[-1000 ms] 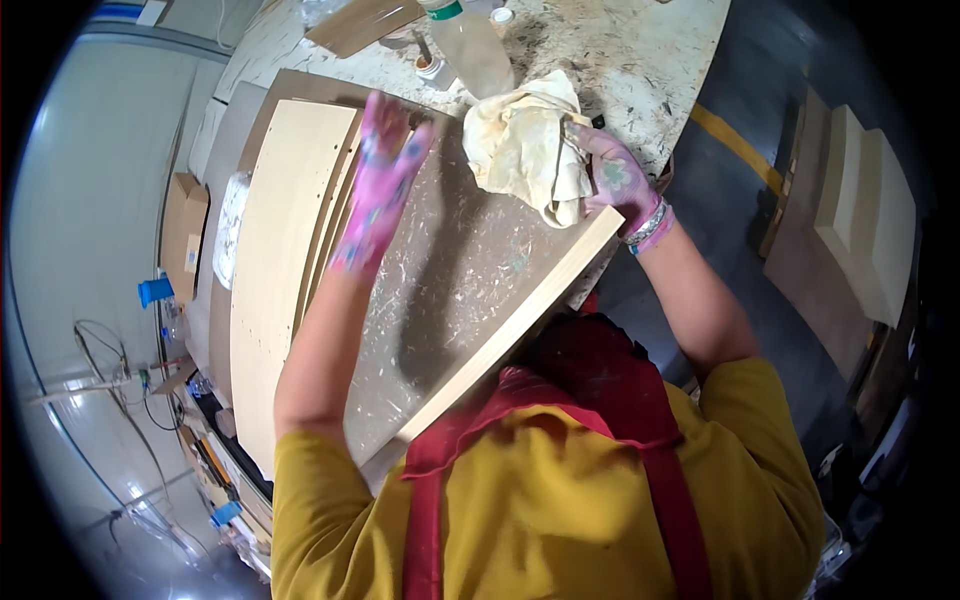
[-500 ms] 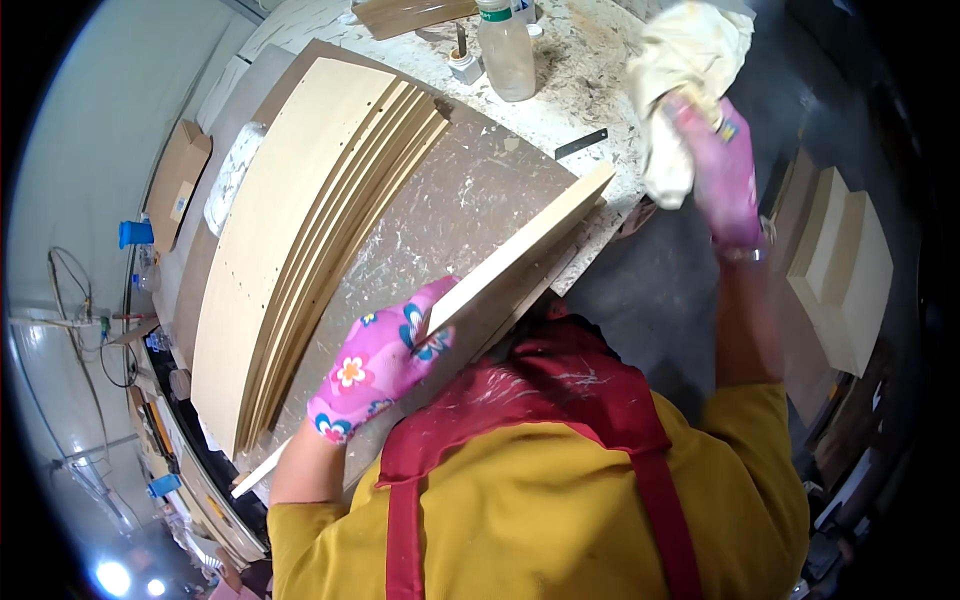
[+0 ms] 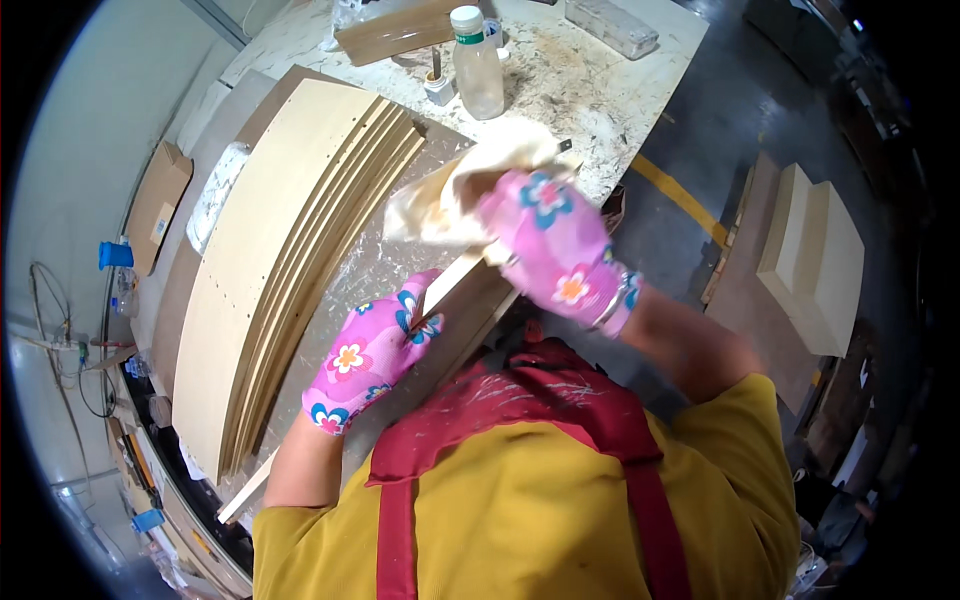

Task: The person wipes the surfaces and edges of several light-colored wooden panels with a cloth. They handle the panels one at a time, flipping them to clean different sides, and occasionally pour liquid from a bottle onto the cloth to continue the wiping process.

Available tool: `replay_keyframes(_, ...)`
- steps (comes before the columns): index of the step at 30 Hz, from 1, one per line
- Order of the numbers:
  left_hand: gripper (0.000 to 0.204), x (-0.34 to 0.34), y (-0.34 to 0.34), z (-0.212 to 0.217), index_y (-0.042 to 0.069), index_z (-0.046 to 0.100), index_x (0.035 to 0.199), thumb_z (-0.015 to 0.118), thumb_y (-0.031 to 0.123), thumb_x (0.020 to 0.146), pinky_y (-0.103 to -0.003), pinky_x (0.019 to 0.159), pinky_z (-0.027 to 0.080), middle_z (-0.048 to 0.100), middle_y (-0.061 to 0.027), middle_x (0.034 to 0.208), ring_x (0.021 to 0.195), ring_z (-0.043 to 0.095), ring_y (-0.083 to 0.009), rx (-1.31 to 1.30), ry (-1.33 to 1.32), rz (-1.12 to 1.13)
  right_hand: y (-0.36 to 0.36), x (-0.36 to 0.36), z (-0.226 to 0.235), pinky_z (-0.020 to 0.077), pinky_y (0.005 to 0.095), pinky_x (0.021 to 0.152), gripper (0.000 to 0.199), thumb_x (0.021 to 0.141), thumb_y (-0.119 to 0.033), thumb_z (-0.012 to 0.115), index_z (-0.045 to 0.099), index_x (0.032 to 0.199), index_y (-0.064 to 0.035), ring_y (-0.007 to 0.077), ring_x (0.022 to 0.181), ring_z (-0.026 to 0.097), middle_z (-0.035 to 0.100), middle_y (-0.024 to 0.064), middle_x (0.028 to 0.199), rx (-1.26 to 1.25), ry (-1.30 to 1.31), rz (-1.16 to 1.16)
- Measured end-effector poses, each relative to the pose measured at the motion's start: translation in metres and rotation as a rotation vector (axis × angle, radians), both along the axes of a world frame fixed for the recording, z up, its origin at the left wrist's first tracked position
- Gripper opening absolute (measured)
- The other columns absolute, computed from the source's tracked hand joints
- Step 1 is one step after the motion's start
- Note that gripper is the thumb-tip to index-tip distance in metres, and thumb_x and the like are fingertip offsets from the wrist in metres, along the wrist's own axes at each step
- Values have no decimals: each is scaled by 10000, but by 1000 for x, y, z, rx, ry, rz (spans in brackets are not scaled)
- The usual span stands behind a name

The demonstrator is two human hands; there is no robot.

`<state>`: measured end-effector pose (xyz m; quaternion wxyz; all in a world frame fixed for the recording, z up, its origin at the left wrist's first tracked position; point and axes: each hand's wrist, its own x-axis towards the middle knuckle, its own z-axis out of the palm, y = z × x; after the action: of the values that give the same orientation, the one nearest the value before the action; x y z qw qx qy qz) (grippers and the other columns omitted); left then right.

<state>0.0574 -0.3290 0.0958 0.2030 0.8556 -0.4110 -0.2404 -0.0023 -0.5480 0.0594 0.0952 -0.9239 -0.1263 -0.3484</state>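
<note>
Workshop seen from above. Table (image 3: 640, 60) top pale, stained, speckled with dried glue and dust. Floor (image 3: 740, 130) dark grey concrete, yellow line (image 3: 685, 200) painted across it beside table edge. Pale wall (image 3: 90, 150) at left, evenly lit. Cardboard piece (image 3: 158, 205) leaning near wall. Blue cup (image 3: 115, 255) just below it, cables (image 3: 55, 345) trailing nearby. Stacked pale boards (image 3: 815, 260) on floor at right, on brown sheet (image 3: 745, 300).
</note>
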Motion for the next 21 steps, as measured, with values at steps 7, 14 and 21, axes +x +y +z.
replay_keyframes(7,398,0,2,-4,79,432,1254,566,177,892,-447,657,457,594,-198,823,769,593,-389,-10,-32,-14,-9,-1,15,504,418,658,183,803,-251,545,632,765,-94,287,789,624,620,138,843,-29,490,-457)
replay_keyframes(14,383,2,0,1,66,444,1241,569,178,896,-444,647,457,604,-207,826,776,601,-388,-7,-51,-27,-58,1,-3,491,402,597,162,835,-176,533,597,930,-63,298,712,607,621,119,824,166,82,-444)
replay_keyframes(21,381,1,1,0,59,458,1235,565,200,897,-446,652,466,613,-215,800,762,601,-395,-26,-81,-16,-4,-9,5,505,389,626,198,753,-178,594,591,919,-70,281,722,609,586,129,787,99,151,-277)
